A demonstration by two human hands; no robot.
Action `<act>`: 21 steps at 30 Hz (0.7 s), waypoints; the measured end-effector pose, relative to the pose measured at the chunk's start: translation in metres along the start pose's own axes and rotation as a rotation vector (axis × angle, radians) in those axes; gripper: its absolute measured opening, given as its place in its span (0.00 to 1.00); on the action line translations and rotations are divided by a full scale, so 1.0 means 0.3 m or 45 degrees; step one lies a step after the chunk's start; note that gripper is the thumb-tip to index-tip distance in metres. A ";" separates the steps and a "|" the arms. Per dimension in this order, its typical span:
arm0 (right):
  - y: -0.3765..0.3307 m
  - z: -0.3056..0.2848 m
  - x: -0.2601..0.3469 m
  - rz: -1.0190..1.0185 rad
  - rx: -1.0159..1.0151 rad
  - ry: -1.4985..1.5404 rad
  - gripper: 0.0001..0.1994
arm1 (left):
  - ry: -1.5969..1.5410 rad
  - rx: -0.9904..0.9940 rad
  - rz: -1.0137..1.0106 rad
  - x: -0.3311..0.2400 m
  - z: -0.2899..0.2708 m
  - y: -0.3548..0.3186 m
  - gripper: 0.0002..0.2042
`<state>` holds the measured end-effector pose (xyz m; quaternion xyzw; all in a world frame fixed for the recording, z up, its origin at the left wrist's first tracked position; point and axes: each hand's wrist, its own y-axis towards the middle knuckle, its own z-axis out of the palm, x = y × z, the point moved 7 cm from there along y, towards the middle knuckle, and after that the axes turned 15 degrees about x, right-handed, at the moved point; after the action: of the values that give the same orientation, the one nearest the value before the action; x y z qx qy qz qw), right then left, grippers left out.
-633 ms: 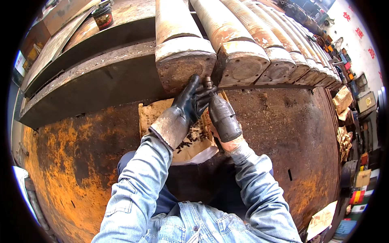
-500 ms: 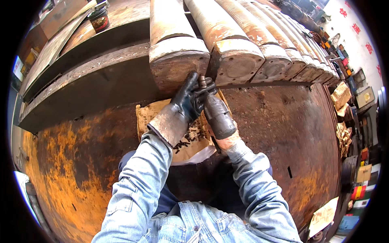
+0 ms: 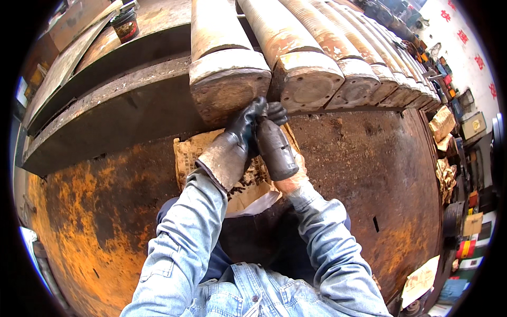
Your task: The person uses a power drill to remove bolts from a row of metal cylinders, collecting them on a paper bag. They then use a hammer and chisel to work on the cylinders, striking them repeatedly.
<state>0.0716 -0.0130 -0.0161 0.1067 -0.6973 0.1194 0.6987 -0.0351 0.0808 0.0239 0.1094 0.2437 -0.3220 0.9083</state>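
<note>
My left hand (image 3: pixel 242 132), in a black glove with a grey cuff, is closed round the narrow front end of a dark impact wrench (image 3: pixel 277 153). Its fingers cover most of the socket there. Behind and below the tool's body, my right hand (image 3: pixel 297 177) grips it; only part of the hand and wrist shows, the fingers being hidden. The tool's nose points at the lower edge of the nearest cylinder's flanged end (image 3: pixel 232 92). Under my hands, small dark bolts (image 3: pixel 248 182) lie scattered on a flattened brown paper sack (image 3: pixel 185 156).
Several ribbed metal cylinders (image 3: pixel 280 31) with bolt-holed ends lie in a row on a steel frame (image 3: pixel 116 111), running off to the right. A small bucket (image 3: pixel 125 25) stands at the far left. Crumpled brown paper (image 3: pixel 446 179) and a grey box (image 3: pixel 473 126) are at the right.
The impact wrench has shifted slightly left and become more upright. My left fingers have closed over its socket, which showed between them before.
</note>
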 end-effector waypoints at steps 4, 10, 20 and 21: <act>-0.048 -0.026 -0.023 -0.026 -0.190 0.707 0.18 | -0.005 0.078 -0.031 0.043 0.003 0.002 0.30; -0.085 -0.015 0.028 -0.083 -0.181 0.741 0.17 | -0.040 -0.008 -0.094 0.059 0.090 -0.067 0.30; -0.127 -0.031 -0.006 0.062 0.025 -0.034 0.19 | -0.237 -0.078 -0.116 0.117 0.047 -0.214 0.30; -0.121 -0.036 -0.044 0.084 0.057 0.018 0.21 | -0.261 -0.108 -0.121 0.111 0.047 -0.227 0.30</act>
<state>0.0933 -0.0444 -0.0287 0.0986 -0.6927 0.1586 0.6967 -0.0507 0.0056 0.0161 0.0257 0.1679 -0.3636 0.9159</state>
